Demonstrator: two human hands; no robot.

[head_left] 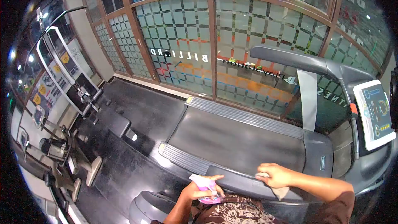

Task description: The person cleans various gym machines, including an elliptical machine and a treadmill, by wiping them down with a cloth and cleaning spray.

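Observation:
A pink and white spray bottle (202, 181) is gripped in my left hand (191, 192), close in front of my body. My right hand (277, 176) is closed around a beige cloth (280, 192), part of which hangs below the fingers. This hand is over the near handrail (236, 177) of the treadmill (240, 137). Beyond the rail lies the dark running belt, with a grey ribbed side strip along each edge. At the right end stands the console (375, 114) with its lit display, and a red piece (353, 110) sits on the bar beside it.
Behind the treadmill runs a brown-framed glass wall (174, 37) with frosted squares and lettering. To the left are a cable machine (66, 70), a small bench (119, 125) and an exercise bike (58, 147). A rounded grey machine part (151, 207) is near my left arm.

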